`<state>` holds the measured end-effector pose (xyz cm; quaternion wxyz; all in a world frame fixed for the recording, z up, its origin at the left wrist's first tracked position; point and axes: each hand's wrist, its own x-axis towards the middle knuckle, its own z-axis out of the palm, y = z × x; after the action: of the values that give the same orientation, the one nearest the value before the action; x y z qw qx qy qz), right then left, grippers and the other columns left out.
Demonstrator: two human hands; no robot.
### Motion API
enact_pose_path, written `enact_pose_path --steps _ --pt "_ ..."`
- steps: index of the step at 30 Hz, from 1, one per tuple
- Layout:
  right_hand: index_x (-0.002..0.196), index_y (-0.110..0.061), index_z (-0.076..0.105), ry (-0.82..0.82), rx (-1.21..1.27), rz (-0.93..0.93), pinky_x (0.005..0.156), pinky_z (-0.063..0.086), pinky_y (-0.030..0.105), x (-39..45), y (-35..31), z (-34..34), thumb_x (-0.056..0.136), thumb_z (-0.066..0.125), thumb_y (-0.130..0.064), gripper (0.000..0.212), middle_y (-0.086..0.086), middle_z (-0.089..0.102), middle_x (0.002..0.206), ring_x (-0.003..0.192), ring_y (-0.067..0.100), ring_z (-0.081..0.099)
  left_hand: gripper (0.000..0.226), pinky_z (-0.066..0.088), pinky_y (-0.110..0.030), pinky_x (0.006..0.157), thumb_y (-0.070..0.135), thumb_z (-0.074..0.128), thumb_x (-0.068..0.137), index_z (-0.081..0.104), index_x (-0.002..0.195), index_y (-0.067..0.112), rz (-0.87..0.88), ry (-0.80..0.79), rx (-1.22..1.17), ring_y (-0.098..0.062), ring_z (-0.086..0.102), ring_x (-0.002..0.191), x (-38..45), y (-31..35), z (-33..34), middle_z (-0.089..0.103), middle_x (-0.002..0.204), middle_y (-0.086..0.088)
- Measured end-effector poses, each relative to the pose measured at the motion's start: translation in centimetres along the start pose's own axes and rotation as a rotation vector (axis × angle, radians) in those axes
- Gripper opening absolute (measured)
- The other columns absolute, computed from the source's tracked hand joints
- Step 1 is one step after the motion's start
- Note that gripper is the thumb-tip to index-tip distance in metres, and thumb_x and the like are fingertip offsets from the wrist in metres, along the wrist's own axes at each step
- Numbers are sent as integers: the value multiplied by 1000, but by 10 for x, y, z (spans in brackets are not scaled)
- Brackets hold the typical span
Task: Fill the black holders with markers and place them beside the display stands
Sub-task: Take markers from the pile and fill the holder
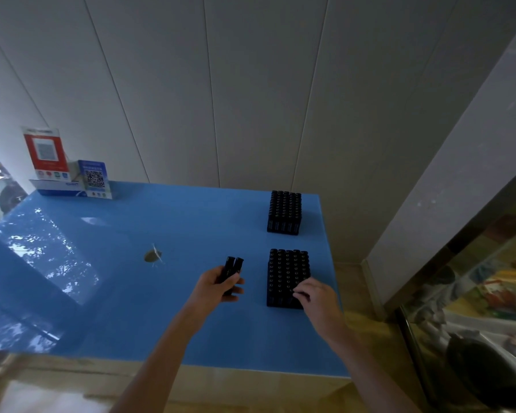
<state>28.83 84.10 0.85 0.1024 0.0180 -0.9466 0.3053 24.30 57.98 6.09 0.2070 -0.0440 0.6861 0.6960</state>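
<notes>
Two black holders packed with upright black markers stand on the blue table (125, 293): the near holder (285, 272) at the right and the far holder (284, 211) behind it by the wall. My left hand (218, 287) grips two black markers (232, 268), tips pointing away, just left of the near holder. My right hand (315, 296) rests on the near holder's front right corner, fingers curled over marker tops there. The display stands, a red one (46, 153) and a blue one with a QR code (94, 178), are at the far left corner.
A white and blue box (57, 187) sits under the stands. A small brownish mark (153, 256) lies mid-table. The table's right edge runs close beside both holders. A glass cabinet (474, 293) stands at the right, white wall panels behind.
</notes>
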Motion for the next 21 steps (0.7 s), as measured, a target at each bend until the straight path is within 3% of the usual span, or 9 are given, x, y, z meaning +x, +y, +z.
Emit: enact_pose_path --steps 4,10,13,17,21 --pt "99 -7 75 -7 -14 -43 77 41 -1 -4 -1 2 86 73 -6 13 -12 54 92 76 -11 49 22 61 -31 77 6 56 100 61 120 -1 -19 -16 -75 -29 73 98 3 -2 2 70 113 -21" --pt "101 -17 75 -27 6 8 72 47 7 0 -5 -6 89 72 -15 13 -15 56 90 75 -6 55 20 61 -37 78 12 52 102 60 120 6 -7 -58 -47 -33 73 93 -4 0 9 74 108 -12" --pt "97 -22 75 -16 218 143 72 54 16 4 -18 -16 88 74 -18 10 -13 68 84 77 2 65 20 61 -40 80 14 56 101 61 117 4 -19 -81 -37 -38 73 91 -6 1 13 74 105 -15" --pt "101 -16 74 -144 671 301 72 61 33 11 -41 -32 90 71 -18 11 3 75 86 77 19 72 20 62 -37 74 14 60 98 63 114 2 -11 -116 -21 -37 73 89 -8 6 27 75 102 -17" --pt "105 -11 71 -152 845 343 75 62 39 16 -57 -40 89 72 -18 17 10 75 91 81 28 73 17 61 -34 72 12 64 96 68 110 5 8 -156 19 -34 74 87 -9 8 42 74 102 -18"
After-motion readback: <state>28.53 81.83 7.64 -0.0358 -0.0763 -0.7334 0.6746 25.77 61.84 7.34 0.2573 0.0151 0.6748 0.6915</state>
